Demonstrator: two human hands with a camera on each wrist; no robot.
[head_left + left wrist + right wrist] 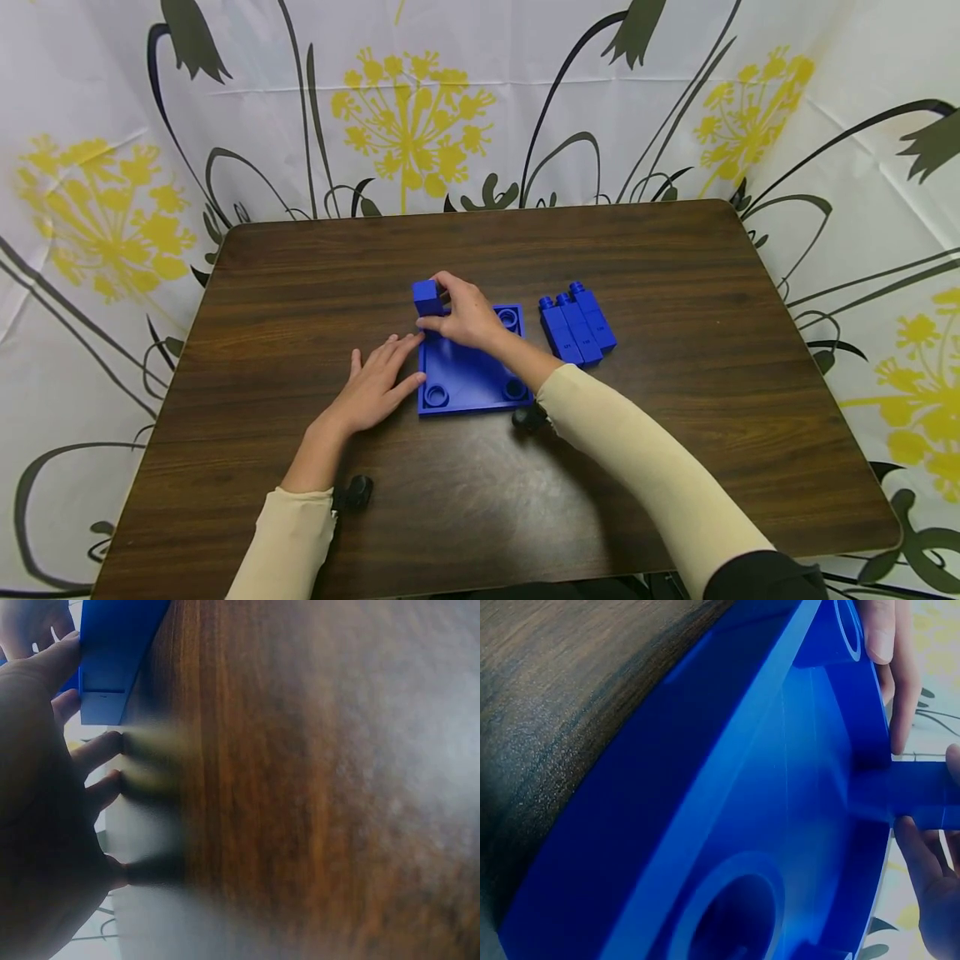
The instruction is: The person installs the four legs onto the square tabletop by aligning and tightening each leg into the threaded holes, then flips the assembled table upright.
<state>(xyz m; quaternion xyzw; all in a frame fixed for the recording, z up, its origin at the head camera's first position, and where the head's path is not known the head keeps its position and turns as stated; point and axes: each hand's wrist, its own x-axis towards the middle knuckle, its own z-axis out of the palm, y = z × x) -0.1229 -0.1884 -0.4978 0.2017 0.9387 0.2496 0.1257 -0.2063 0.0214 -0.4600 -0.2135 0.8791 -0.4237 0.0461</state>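
A square blue panel (472,367) with a raised rim and round corner sockets lies on the table. At its far left corner my right hand (468,315) pinches a blue block-shaped leg (426,293) between thumb and fingers. The leg stands upright there; its lower end is hidden by the hand in the head view. In the right wrist view the leg (926,796) rises from the panel's corner. My left hand (375,383) lies beside the panel's left edge, fingers spread and mostly straight, with fingertips and thumb tip right at the rim.
Three blue legs (576,327) with round pegs lie side by side to the panel's right. The brown wooden table (675,350) reaches back to a flower-patterned curtain (420,108). A small black wrist device (358,493) sits beside the left sleeve.
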